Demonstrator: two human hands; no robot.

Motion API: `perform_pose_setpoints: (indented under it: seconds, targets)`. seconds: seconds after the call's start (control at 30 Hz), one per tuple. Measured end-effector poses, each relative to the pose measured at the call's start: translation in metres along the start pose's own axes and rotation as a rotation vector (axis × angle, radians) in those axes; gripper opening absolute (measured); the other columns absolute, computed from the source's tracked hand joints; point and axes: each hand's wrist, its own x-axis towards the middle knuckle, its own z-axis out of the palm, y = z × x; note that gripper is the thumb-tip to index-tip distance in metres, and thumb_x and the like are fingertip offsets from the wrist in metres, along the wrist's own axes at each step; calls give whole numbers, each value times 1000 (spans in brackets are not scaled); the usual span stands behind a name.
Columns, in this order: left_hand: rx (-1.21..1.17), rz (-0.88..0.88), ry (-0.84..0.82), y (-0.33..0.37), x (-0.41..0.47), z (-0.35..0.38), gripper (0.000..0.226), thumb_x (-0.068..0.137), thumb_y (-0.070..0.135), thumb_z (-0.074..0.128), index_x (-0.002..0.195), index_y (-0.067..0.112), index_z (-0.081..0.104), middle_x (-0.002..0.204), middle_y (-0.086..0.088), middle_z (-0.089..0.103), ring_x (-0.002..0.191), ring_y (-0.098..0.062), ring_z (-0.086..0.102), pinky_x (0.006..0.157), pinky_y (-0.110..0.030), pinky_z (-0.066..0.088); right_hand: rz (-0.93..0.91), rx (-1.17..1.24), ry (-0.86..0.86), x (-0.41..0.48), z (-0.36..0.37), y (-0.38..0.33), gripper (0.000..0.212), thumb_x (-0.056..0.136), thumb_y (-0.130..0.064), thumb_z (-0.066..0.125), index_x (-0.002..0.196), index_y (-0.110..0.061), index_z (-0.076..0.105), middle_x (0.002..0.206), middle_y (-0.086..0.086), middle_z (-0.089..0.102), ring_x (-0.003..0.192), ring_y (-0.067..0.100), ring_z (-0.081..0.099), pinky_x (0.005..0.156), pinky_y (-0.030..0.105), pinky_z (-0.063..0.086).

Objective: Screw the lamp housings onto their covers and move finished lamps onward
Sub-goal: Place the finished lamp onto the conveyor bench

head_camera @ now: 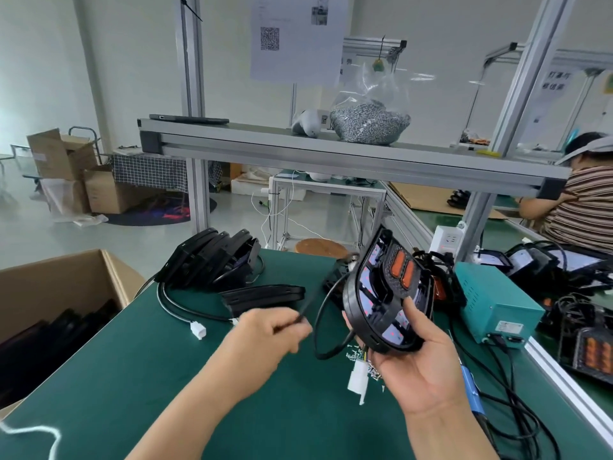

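My right hand [418, 366] grips a black lamp [384, 293] upright above the green table [199, 376], its face with two orange lenses turned toward me. The lamp's black cable [320, 322] loops down from it, and my left hand [265, 335] pinches that cable to the lamp's left. A white connector [357, 378] dangles below the lamp, over several small loose screws [356, 356]. A row of black lamps [212, 258] leans at the table's far left, with one flat black housing [263, 295] in front of it.
An open cardboard box [63, 293] holding black parts stands at the left. A teal power unit [497, 307], a blue-handled screwdriver [471, 393] and tangled cables lie at the right. A bag of screws [370, 122] sits on the overhead shelf. A person sits far right.
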Motion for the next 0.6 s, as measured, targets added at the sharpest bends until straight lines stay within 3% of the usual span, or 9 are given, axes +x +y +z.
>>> perform_pose_setpoints:
  seconds: [0.07,0.13,0.27,0.33,0.37,0.43,0.5,0.6]
  targets:
    - [-110,-38,272,-4,6,-9,44,73,59,60,70,15,62,50,6,43,42,-12,30,44,-22,27,-17,3,38,-2,-1,-5,35,82,-17,62,111,-3,76,120,15,73,105,34,72,85,56,57]
    - [-153,-108,413,-13,12,-22,42,72,60,59,70,18,64,50,6,49,41,-12,32,51,-24,31,-44,6,68,-4,-2,-11,43,81,-17,62,121,-3,68,121,14,72,105,32,71,75,49,62]
    - [68,-271,462,-40,16,-46,16,89,39,62,77,30,66,55,5,64,45,-15,45,55,-28,44,-94,8,60,-6,-4,-22,30,80,-17,62,104,-6,77,116,11,75,95,28,76,79,48,60]
    - [287,-400,452,-51,13,-55,6,92,32,61,90,27,63,61,3,67,60,-18,58,59,-29,49,-109,-8,45,-8,-4,-27,25,80,-17,62,90,-7,82,110,10,76,92,26,76,75,46,62]
    - [438,-464,437,-53,9,-57,14,92,34,60,99,22,63,73,3,69,75,-21,61,66,-31,50,-111,-12,29,-8,-4,-28,25,81,-16,61,89,-7,83,109,10,77,92,26,76,72,45,63]
    - [750,-507,438,-55,3,-55,41,93,40,60,128,21,54,119,-3,59,110,-27,52,81,-37,45,-106,-30,-1,-8,-3,-27,26,83,-15,59,94,-7,82,109,11,76,95,26,76,70,44,63]
    - [813,-292,559,-41,1,-43,58,92,39,62,143,19,44,146,-6,40,131,-30,34,99,-44,38,-111,-112,-23,-8,-1,-23,28,85,-15,57,97,-8,82,109,12,76,95,25,76,69,41,63]
    - [476,82,631,0,2,-11,48,93,35,61,137,16,55,141,0,50,133,-19,38,109,-32,31,-116,-281,-49,-7,5,-15,35,84,-16,59,112,-3,76,114,16,74,100,28,74,71,40,62]
